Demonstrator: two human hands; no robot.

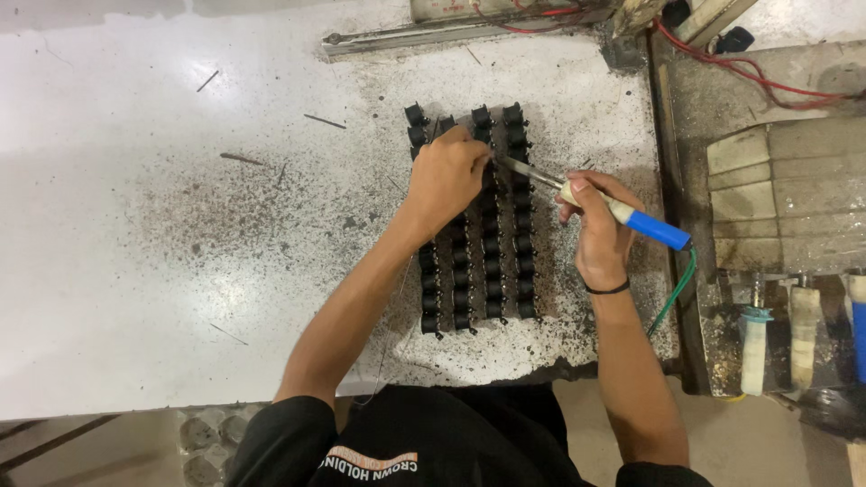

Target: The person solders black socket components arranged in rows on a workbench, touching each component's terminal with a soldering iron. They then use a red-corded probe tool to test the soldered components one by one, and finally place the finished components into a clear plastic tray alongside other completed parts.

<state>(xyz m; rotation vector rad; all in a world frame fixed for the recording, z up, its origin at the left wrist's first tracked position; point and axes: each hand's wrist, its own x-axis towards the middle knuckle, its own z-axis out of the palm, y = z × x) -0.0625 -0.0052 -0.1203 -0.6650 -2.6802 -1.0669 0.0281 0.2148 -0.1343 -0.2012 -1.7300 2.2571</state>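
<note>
From the head camera, I am watching the left hand (445,176) pressing down with fingers curled on the rows of small black components (492,261) — whether it is pinching one, I cannot tell. The right hand (597,230) is gripping a blue-handled soldering iron (622,215), fingers wrapped tight round it, its metal tip lying just beside the left fingertips (478,155). The rows are running beneath both hands — on a speckled white worktable (180,252).
</note>
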